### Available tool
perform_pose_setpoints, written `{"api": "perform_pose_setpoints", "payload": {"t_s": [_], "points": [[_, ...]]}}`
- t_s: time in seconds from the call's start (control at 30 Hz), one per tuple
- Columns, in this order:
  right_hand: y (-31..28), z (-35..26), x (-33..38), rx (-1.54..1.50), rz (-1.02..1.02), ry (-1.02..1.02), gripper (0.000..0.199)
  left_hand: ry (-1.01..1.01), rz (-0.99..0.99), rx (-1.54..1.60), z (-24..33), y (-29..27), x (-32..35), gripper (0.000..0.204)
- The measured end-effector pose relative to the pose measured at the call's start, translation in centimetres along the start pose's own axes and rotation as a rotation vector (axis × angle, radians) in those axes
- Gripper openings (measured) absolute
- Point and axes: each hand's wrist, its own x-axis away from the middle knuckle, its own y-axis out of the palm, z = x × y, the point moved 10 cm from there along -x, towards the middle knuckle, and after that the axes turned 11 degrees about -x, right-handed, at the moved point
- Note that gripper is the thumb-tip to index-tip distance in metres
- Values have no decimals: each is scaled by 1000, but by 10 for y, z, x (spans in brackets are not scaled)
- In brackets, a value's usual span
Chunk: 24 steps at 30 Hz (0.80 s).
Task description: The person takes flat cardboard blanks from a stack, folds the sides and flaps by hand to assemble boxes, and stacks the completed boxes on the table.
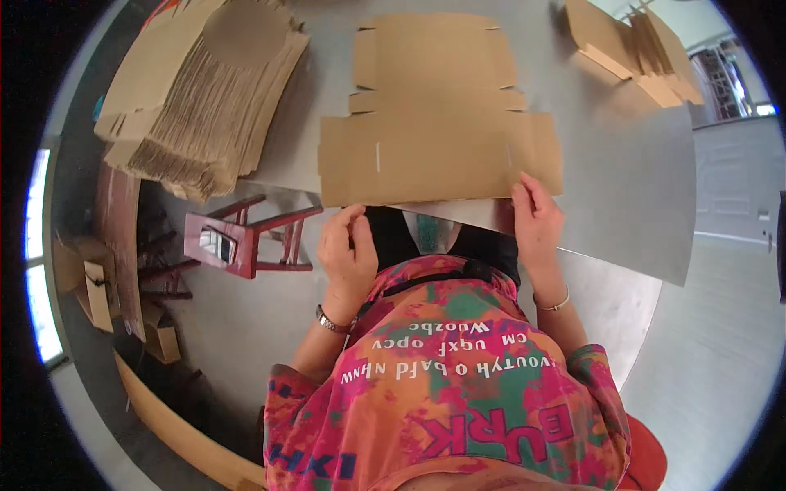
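Note:
A flat brown cardboard box blank [442,155] with cut flaps and two short pale slits lies on the metal table in front of me. Its near edge reaches past the table's edge, toward my body. At the blank's near left corner is my left hand [347,250], fingers loosely bent, thumb apart from them, fingertips at the edge. My right hand [538,225] rests its fingertips and thumb on the near right flap, slightly spread. The underside of the blank is hidden.
A thick stack of cardboard blanks [213,106] sits at the table's left. Folded cardboard pieces [634,53] stand at the far right of the metal table [630,180]. A dark red stool [237,244] with a phone-like object [219,244] on it stands below left.

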Motion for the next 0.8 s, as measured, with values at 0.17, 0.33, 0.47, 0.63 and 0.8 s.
{"api": "perform_pose_setpoints", "payload": {"t_s": [0.17,0.33,0.47,0.63,0.8], "points": [[6,4,1,124,-108,103,30,-304,-125,126,-16,23,-7,12],[5,-32,5,682,-36,-301,49,-90,-184,-99,2,28,-21,16],[-17,12,1,271,101,50,90,27,-161,-411,21,18,-32,19],[-10,15,0,-44,103,169,104,-183,-231,-128,-26,32,-22,39],[-15,-11,-2,-61,89,-52,92,-202,-155,-190,-5,14,-35,80]]}}
